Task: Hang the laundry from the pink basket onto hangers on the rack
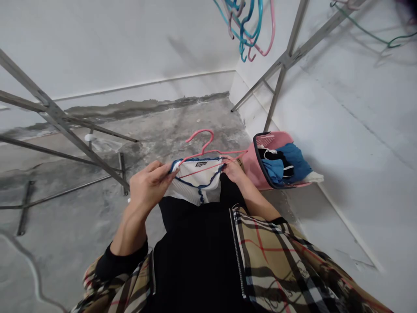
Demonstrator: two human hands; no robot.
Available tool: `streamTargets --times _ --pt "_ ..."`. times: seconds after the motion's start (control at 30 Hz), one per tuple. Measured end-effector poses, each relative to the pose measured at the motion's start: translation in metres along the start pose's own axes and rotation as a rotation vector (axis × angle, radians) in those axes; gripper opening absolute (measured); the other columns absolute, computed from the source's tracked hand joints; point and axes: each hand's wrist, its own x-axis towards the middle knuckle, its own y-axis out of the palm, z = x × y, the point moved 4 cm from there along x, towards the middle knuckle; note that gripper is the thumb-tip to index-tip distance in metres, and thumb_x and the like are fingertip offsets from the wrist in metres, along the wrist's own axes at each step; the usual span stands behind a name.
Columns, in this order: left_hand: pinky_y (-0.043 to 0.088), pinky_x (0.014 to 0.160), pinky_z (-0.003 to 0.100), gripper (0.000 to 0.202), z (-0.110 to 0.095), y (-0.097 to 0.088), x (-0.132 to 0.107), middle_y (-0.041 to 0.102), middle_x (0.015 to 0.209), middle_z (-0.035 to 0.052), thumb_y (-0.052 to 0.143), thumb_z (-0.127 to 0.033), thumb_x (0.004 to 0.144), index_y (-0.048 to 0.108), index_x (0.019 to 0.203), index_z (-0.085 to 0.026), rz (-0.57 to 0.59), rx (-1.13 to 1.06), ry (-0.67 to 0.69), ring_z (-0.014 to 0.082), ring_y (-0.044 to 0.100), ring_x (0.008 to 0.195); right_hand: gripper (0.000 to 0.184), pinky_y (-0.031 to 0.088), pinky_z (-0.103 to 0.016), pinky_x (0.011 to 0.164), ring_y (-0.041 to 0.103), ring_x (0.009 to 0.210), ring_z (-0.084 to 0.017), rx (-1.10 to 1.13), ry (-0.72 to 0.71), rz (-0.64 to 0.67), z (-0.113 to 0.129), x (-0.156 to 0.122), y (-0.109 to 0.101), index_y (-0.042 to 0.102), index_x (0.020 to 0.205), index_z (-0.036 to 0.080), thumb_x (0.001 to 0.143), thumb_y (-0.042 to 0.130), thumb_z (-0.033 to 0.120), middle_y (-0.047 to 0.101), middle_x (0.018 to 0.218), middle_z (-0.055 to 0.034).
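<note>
Here, left hand (148, 184) and right hand (233, 168) on white garment (195, 186).

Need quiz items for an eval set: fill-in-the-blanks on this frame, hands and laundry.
1. The left hand and right hand hold a white garment on a ____ hanger.
2. The garment's trim is ____.
3. The pink laundry basket stands nearest the ____ hand.
Missing words: pink; blue; right.
</note>
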Motion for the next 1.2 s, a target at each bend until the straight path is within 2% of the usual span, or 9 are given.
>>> streamTargets --times 0.13,0.27,0.5,0.7,0.8,0.93,0.97,1.1,1.2 --pt "0.032 0.058 0.023 0.023 0.021 0.005 -0.003 0.056 0.069 0.0006 0.06 -0.042 0.089 0.077 0.098 -0.028 -0.014 -0.024 -0.01 0.011 0.051 0.06 0.023 0.053 -0.031 0.067 0.062 0.068 -0.015 0.192 0.039 -0.108 -0.006 0.006 -0.032 0.057 0.082 0.018 0.073 0.068 0.037 0.065 0.073 -0.0003" --pt "0.033 0.059 0.023 0.024 0.032 0.009 -0.007 0.057 0.07 0.0009 0.062 -0.042 0.088 0.076 0.099 -0.027 0.006 -0.105 -0.023 0.0112 0.049 0.06 0.031 0.051 -0.031 0.065 0.061 0.062 -0.016 0.297 0.027 -0.174 0.001 0.006 -0.05 0.055 0.078 0.021 0.056 0.071 0.036 0.063 0.066 0.0032" --pt "0.032 0.057 0.023 0.023 0.038 0.012 -0.011 0.054 0.067 -0.0003 0.061 -0.04 0.089 0.077 0.1 -0.027 0.039 -0.072 0.007 0.0099 0.048 0.057 0.028 0.046 -0.025 0.063 0.059 0.063 -0.013 0.28 -0.075 -0.304 0.019 0.004 -0.068 0.061 0.079 0.019 0.057 0.071 0.031 0.064 0.07 0.0028" --pt "0.031 0.056 0.023 0.026 0.032 0.028 -0.017 0.066 0.08 0.0021 0.057 -0.04 0.091 0.075 0.108 -0.031 0.06 0.088 0.015 0.0128 0.057 0.066 0.026 0.045 -0.026 0.061 0.057 0.067 -0.014 0.134 -0.159 -0.356 0.036 -0.012 -0.07 0.067 0.084 0.017 0.064 0.071 0.033 0.065 0.077 -0.0005" --pt "0.031 0.055 0.023 0.025 0.034 0.035 -0.019 0.067 0.083 0.0023 0.058 -0.038 0.09 0.075 0.108 -0.032 0.053 0.101 -0.024 0.0134 0.059 0.068 0.024 0.044 -0.025 0.059 0.057 0.065 -0.014 0.009 -0.152 -0.231 0.047 -0.032 -0.06 0.066 0.087 0.019 0.07 0.069 0.036 0.066 0.076 -0.0002" --pt "0.034 0.058 0.022 0.025 0.043 0.039 -0.018 0.062 0.073 0.0015 0.06 -0.04 0.088 0.077 0.101 -0.026 0.032 -0.086 -0.065 0.0118 0.055 0.063 0.027 0.046 -0.026 0.063 0.058 0.067 -0.013 -0.333 -0.157 0.28 0.062 -0.062 -0.042 0.07 0.092 0.018 0.072 0.073 0.036 0.066 0.076 -0.0012" --pt "0.035 0.058 0.021 0.026 0.046 0.04 -0.017 0.06 0.07 0.0008 0.061 -0.041 0.088 0.077 0.099 -0.024 0.039 -0.145 -0.053 0.0111 0.053 0.06 0.028 0.046 -0.026 0.064 0.057 0.067 -0.013 -0.406 -0.211 0.282 0.068 -0.066 -0.044 0.071 0.096 0.018 0.075 0.072 0.036 0.065 0.076 -0.0015" --pt "0.036 0.056 0.021 0.027 0.053 0.038 -0.011 0.054 0.063 -0.0011 0.064 -0.043 0.086 0.077 0.093 -0.021 0.032 -0.281 0.04 0.0097 0.049 0.055 0.035 0.049 -0.033 0.081 0.06 0.089 -0.018 -0.654 -0.589 -0.032 0.099 -0.066 -0.062 0.067 0.116 0.021 0.086 0.065 0.039 0.065 0.099 -0.0059" --pt "0.034 0.053 0.021 0.023 0.053 0.033 -0.008 0.054 0.063 -0.0015 0.066 -0.04 0.085 0.077 0.091 -0.02 0.011 -0.321 0.104 0.0084 0.045 0.053 0.038 0.045 -0.039 0.093 0.058 0.104 -0.023 -0.919 -0.735 0.102 0.104 -0.06 -0.054 0.066 0.121 0.022 0.089 0.064 0.042 0.065 0.11 -0.0085"
